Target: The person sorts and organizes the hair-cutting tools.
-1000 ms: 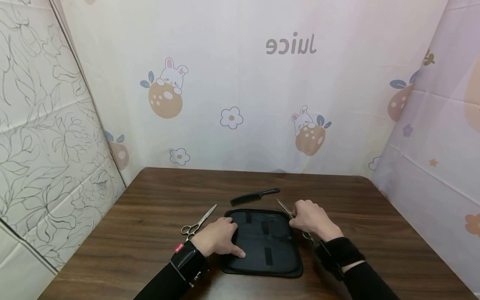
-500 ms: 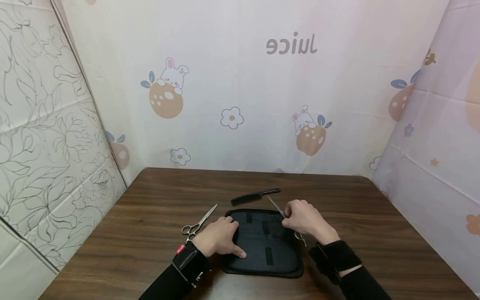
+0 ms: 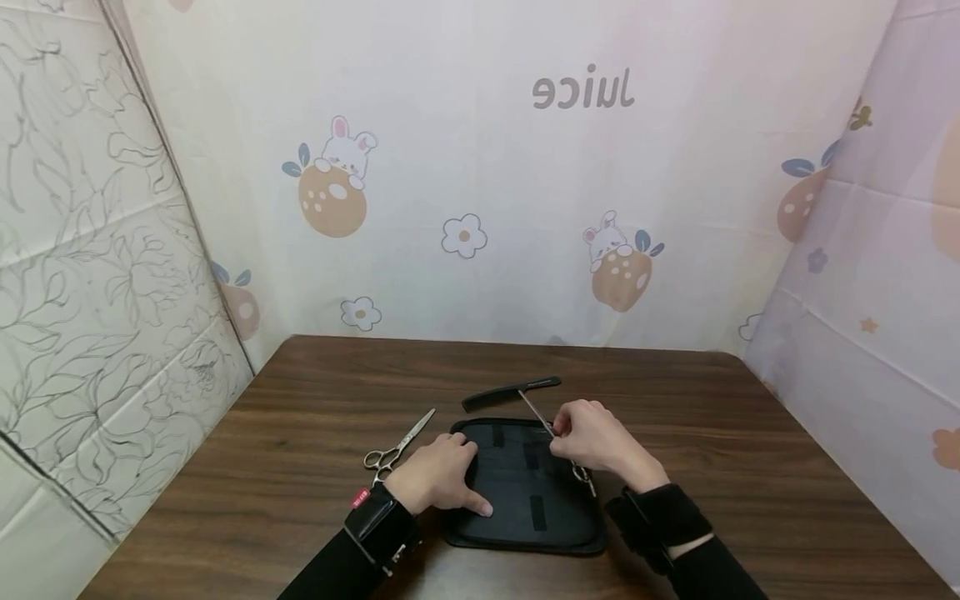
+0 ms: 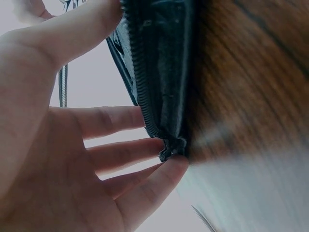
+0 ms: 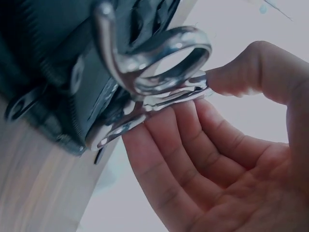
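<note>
Hair scissors (image 5: 130, 72), pinched in my right hand (image 3: 600, 437), over the right side of the zip case (image 3: 502, 523).
My left hand (image 3: 440, 475) lies spread on its left edge; best keep it flat and the sharp tips off my fingers. A black comb (image 3: 497, 398) lies beyond.

A: Type of place?
B: Curtained tabletop bay, indoors; home or studio, cannot tell.
A: Evidence?
B: Table (image 3: 225, 500), one, dark wood grain. Rear cloth (image 3: 480, 158), pale, hung behind the table's far edge, printed with rabbits on fruit (image 3: 333, 187), outlined flowers (image 3: 463, 236) and "Juice" lettering (image 3: 582, 88), mirror-reversed. Left cloth (image 3: 82, 250), white, creased, line-drawn blossoms. Right-hand hanging (image 3: 885, 350), pale, creased, star print (image 3: 868, 326).
</note>
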`<state>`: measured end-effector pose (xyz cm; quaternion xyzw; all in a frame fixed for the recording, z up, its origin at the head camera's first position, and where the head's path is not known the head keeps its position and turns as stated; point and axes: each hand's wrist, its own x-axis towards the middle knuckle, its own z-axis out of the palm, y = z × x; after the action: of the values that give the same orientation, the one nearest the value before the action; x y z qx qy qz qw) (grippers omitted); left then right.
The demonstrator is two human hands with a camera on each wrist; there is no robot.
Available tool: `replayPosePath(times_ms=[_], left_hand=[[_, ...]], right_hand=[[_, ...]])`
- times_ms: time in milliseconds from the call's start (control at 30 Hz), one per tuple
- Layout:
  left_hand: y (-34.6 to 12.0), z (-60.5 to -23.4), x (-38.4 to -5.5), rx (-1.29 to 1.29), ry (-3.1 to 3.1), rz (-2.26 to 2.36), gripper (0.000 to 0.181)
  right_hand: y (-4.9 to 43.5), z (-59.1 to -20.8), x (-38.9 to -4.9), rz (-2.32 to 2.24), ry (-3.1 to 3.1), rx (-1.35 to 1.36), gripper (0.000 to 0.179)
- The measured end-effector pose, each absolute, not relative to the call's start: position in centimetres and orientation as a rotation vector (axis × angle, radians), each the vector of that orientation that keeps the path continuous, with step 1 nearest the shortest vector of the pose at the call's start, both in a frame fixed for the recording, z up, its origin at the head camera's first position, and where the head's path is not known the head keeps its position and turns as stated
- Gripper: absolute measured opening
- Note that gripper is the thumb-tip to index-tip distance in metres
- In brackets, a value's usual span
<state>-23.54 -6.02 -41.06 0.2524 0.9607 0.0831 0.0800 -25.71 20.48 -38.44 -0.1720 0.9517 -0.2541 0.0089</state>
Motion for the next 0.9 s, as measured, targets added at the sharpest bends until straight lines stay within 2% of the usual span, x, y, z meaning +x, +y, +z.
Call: replayPosePath(times_ms=[700, 900], left_hand=[[-6.3, -41.2, -23.4, 0.703, 2.866, 0.28, 0.089], [-6.3, -41.0, -23.7, 0.762, 2.879, 0.275, 0.086]], right_hand=[[18.9, -38.1, -25.5, -0.994, 2.906, -0.704, 0.009], [18.9, -38.0, -25.1, -1.031, 2.886, -0.73, 0.01]])
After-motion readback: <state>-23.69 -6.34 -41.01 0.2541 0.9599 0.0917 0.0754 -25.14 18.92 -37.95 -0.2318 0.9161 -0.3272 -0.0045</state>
